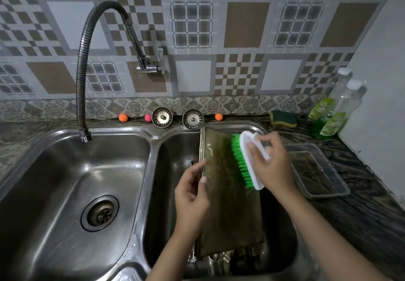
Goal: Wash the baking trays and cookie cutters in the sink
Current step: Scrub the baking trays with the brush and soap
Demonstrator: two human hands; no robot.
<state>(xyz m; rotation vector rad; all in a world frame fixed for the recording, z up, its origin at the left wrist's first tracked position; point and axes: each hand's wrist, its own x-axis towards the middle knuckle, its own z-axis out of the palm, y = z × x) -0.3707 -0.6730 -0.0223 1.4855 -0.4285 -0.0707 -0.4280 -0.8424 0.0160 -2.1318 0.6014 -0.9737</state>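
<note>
In the right basin of the sink [140,172], the baking tray [230,204] is being propped on edge, pinched along its left rim by the left hand [191,195] for steadiness, so its face is being scrubbed with the brush [247,160], which is being gripped by the right hand [271,162].

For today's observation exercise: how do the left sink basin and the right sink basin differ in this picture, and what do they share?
The left sink basin holds nothing, so its round drain shows; the right sink basin holds a baking tray that hides its floor. The tap spout hangs over the left sink basin, while both hands work over the right sink basin. Both are shiny steel.
</note>
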